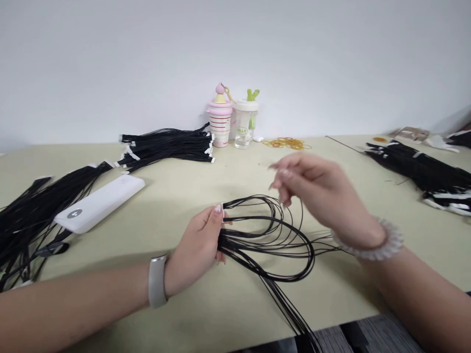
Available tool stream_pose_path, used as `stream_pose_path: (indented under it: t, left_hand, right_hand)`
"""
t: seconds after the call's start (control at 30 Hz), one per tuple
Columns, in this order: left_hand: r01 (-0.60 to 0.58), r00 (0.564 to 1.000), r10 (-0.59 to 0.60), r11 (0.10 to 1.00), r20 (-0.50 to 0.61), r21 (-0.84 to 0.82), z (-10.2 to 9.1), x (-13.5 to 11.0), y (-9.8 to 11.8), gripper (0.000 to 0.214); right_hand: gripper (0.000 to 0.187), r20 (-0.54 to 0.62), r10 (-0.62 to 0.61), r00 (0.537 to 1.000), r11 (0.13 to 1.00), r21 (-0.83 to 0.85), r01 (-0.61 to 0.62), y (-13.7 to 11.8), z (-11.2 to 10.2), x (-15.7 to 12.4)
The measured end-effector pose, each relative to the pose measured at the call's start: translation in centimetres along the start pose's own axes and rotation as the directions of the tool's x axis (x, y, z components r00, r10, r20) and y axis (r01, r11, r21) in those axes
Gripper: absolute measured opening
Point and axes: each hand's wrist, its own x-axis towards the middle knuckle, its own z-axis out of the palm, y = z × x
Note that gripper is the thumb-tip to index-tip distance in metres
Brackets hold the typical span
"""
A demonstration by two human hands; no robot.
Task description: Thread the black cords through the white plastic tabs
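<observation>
My left hand (200,245) is closed around one end of a bundle of thin black cables (290,274), with a small white connector edge showing by the thumb. The cables loop out to the right and curve back toward this hand. Some loose ends trail down over the table's front edge. Above the loops, my right hand (305,184) is raised with its fingers curled together, slightly blurred. One thin strand rises behind it. Whether the fingertips pinch anything is hidden.
Black cable bundles with white connectors lie at the back (169,144), left (47,206) and right (423,166). A white power bank (103,203) rests on the left bundle. Two cups, pink-lidded (220,122) and clear (243,127), stand by the wall near yellow rubber bands (287,143).
</observation>
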Motion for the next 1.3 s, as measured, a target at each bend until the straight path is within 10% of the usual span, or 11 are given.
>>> stream_pose_path:
  t: [0.17,0.83,1.0,1.3]
  left_hand:
    - [-0.051,0.997,0.05,0.998,0.051,0.023,-0.2,0.0,-0.2,0.035]
    - [-0.083,0.994,0.076,0.991,0.073,0.106,-0.1,-0.1,0.0,0.037]
    - [-0.03,0.997,0.025,0.997,0.069,0.074,-0.1,0.0,-0.2,0.036]
    - [-0.045,0.995,0.037,0.996,0.098,0.082,-0.1,0.1,-0.4,0.035]
  right_hand:
    - [0.009,0.243,-0.183,0.953,0.863,-0.424,0.274,0.4,3.0,-1.3]
    - [0.022,0.431,-0.283,0.857,0.579,-0.635,0.511,1.3,3.5,-1.2]
    - [0.026,0.535,-0.39,0.749,0.327,-0.68,0.656,1.4,3.1,-1.0]
    - [0.026,0.619,-0.51,0.598,0.117,-0.638,0.761,0.8,2.9,-1.1]
